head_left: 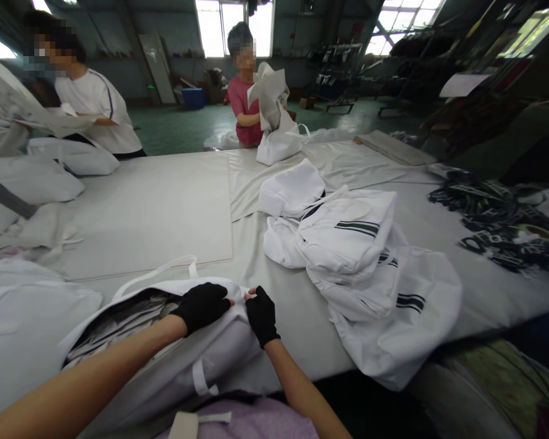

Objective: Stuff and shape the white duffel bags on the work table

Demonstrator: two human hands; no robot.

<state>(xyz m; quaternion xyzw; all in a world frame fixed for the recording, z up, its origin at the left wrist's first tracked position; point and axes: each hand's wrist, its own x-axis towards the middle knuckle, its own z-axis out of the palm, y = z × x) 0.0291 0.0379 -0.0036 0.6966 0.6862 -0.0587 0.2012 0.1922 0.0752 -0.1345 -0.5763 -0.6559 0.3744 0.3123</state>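
A large white bag [165, 366] lies on the table in front of me, its long opening gaping on the left with crumpled grey material [119, 323] inside. My left hand [204, 306], in a black fingerless glove, is closed on the bag's edge near the right end of the opening. Just beside it, my right hand [261, 316], gloved alike, pinches the same end of the bag. The fingertips of both hands nearly meet; whether a zipper pull is between them cannot be made out. A white strap [155, 274] arches over the bag's far side.
White bags with dark stripes [361, 244] are piled to the right of my hands. Black straps and buckles [507, 213] lie at the table's right end. A flat white board [165, 207] covers the left middle. Two people [244, 97] handle white bags across the table.
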